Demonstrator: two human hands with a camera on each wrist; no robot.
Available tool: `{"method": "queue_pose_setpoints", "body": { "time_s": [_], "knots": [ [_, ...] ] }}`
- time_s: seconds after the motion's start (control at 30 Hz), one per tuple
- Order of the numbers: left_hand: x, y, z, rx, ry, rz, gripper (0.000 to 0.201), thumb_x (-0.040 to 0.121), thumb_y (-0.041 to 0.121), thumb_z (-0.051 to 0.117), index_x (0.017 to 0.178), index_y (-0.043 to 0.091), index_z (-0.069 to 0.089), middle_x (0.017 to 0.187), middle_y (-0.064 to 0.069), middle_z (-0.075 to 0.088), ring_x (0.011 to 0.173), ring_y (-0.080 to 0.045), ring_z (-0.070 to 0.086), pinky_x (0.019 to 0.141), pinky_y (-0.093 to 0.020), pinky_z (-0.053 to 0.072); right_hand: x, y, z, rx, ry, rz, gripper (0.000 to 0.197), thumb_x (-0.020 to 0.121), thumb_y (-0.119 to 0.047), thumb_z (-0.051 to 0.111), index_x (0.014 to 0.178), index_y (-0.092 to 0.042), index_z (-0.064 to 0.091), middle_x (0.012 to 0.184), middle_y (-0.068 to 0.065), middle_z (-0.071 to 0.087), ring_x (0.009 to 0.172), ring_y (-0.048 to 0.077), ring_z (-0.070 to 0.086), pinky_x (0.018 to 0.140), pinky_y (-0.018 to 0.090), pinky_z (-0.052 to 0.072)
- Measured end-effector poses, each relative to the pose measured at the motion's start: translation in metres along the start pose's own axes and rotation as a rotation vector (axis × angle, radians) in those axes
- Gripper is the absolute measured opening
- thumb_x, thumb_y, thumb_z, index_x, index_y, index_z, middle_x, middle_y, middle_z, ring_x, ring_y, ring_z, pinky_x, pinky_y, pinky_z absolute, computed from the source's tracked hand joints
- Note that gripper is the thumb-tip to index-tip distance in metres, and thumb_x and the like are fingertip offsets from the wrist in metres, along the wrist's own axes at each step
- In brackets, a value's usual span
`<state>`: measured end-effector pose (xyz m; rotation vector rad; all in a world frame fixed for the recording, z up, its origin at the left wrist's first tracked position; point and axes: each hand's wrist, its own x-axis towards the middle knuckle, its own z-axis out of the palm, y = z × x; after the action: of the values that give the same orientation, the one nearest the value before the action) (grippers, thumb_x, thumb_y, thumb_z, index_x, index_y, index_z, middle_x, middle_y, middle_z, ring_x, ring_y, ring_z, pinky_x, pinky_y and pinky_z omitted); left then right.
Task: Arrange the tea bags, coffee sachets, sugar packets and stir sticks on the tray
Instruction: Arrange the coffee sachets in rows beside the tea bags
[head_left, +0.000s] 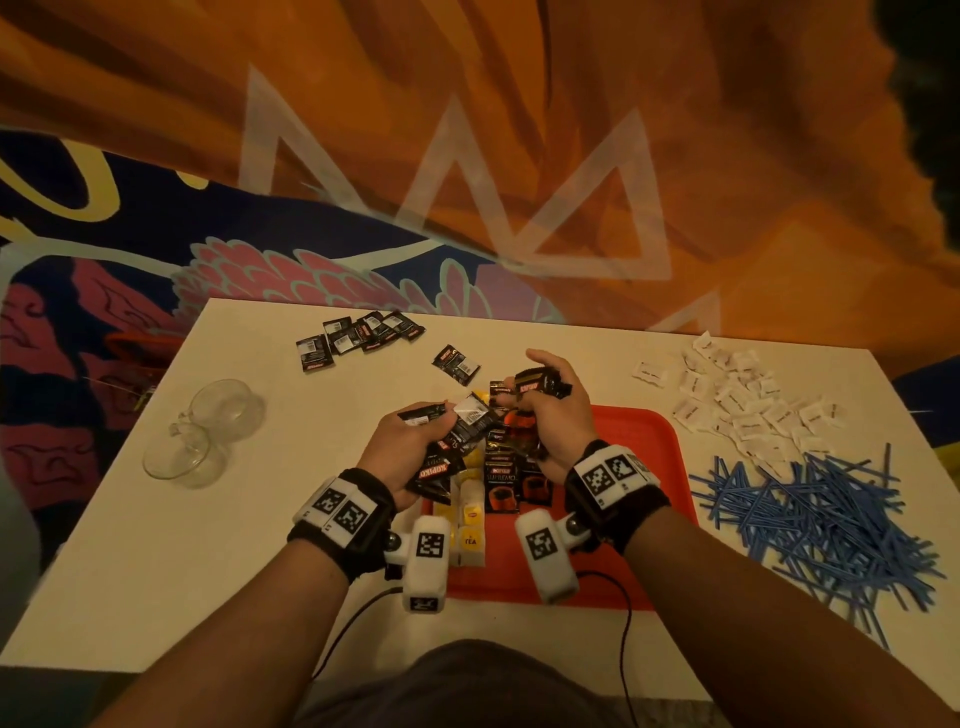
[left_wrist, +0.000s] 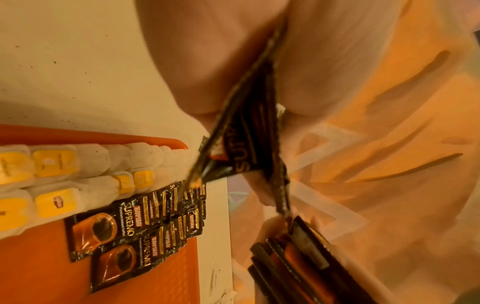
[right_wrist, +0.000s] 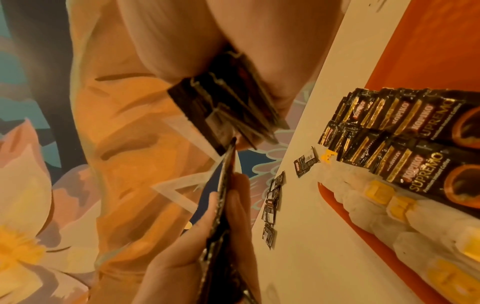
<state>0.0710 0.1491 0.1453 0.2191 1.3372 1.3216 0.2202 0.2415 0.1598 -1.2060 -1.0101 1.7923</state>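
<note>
Both hands hover over the far left part of the red tray (head_left: 644, 447). My left hand (head_left: 410, 441) grips a loose fan of black coffee sachets (left_wrist: 249, 131). A tighter stack of the same sachets (right_wrist: 228, 98) is held in my right hand (head_left: 550, 405), just right of the left. On the tray lie rows of white tea bags with yellow tags (left_wrist: 54, 164) and overlapping coffee sachets (left_wrist: 124, 224). More coffee sachets (head_left: 358, 335) lie loose at the table's far left. White sugar packets (head_left: 737, 400) and blue stir sticks (head_left: 821, 514) are piled right of the tray.
Two clear glass cups (head_left: 208, 431) lie on their sides at the left of the white table (head_left: 156, 545). One single sachet (head_left: 457, 364) lies beyond the hands. Cables run off the table's near edge. A patterned orange and blue wall stands behind.
</note>
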Motion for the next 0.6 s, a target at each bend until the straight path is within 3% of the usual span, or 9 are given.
{"method": "queue_pose_setpoints", "body": {
  "time_s": [0.07,0.13,0.23,0.33,0.4,0.5,0.6],
  "knots": [
    [0.0,-0.002,0.003,0.006,0.023,0.029,0.013,0.094,0.005,0.064,0.106,0.002,0.067,0.094,-0.021,0.072,0.072,-0.027,0.072,0.059,-0.033,0.059,-0.001,0.0,0.0,-0.106,-0.021,0.036,0.025,0.089,-0.003,0.065,0.107,-0.02,0.064,0.079,0.009,0.061,0.061,0.017,0.061,0.053,0.027,0.051],
    [-0.001,-0.004,0.007,0.029,0.057,0.059,0.005,0.095,0.005,0.063,0.098,0.002,0.067,0.087,-0.02,0.071,0.066,-0.027,0.071,0.053,-0.031,0.058,-0.002,0.005,0.002,-0.147,-0.05,0.081,0.019,0.085,-0.015,0.074,0.101,-0.017,0.064,0.073,0.004,0.058,0.056,0.014,0.055,0.044,0.021,0.045],
    [0.002,-0.006,0.007,0.034,0.144,0.106,0.004,0.096,0.007,0.063,0.097,0.006,0.067,0.09,-0.021,0.07,0.064,-0.028,0.069,0.053,-0.034,0.057,-0.001,0.009,0.003,-0.101,0.006,0.051,0.022,0.085,-0.013,0.075,0.102,-0.016,0.063,0.077,0.007,0.058,0.056,0.017,0.053,0.044,0.022,0.045],
    [0.005,-0.006,0.003,-0.031,0.208,0.133,0.005,0.095,0.01,0.064,0.098,0.01,0.068,0.095,-0.022,0.071,0.075,-0.034,0.07,0.067,-0.045,0.06,0.001,0.01,0.0,0.005,0.027,0.065,0.027,0.088,-0.009,0.071,0.111,-0.018,0.062,0.075,0.011,0.057,0.065,0.026,0.054,0.043,0.023,0.045],
    [0.006,-0.005,0.004,-0.051,0.191,0.135,0.006,0.094,0.012,0.067,0.099,0.01,0.069,0.093,-0.021,0.072,0.075,-0.034,0.069,0.075,-0.049,0.058,0.0,0.015,0.002,-0.033,-0.042,0.106,0.031,0.084,-0.015,0.076,0.112,-0.019,0.063,0.08,0.014,0.059,0.068,0.028,0.055,0.045,0.025,0.047],
    [0.004,-0.007,0.009,-0.002,0.146,0.158,0.009,0.091,0.015,0.07,0.098,0.008,0.071,0.09,-0.019,0.072,0.075,-0.032,0.069,0.08,-0.05,0.057,-0.005,0.022,0.01,-0.122,-0.174,0.188,0.044,0.072,-0.027,0.086,0.108,-0.01,0.066,0.09,0.018,0.066,0.07,0.029,0.059,0.06,0.037,0.055],
    [0.002,-0.008,0.011,0.078,0.137,0.124,0.022,0.094,0.029,0.068,0.093,0.008,0.07,0.081,-0.016,0.07,0.063,-0.027,0.067,0.064,-0.039,0.057,-0.006,0.022,0.017,-0.199,-0.102,0.086,0.021,0.08,-0.017,0.078,0.096,-0.008,0.068,0.097,0.019,0.072,0.075,0.033,0.066,0.07,0.046,0.057]
  ]
}}
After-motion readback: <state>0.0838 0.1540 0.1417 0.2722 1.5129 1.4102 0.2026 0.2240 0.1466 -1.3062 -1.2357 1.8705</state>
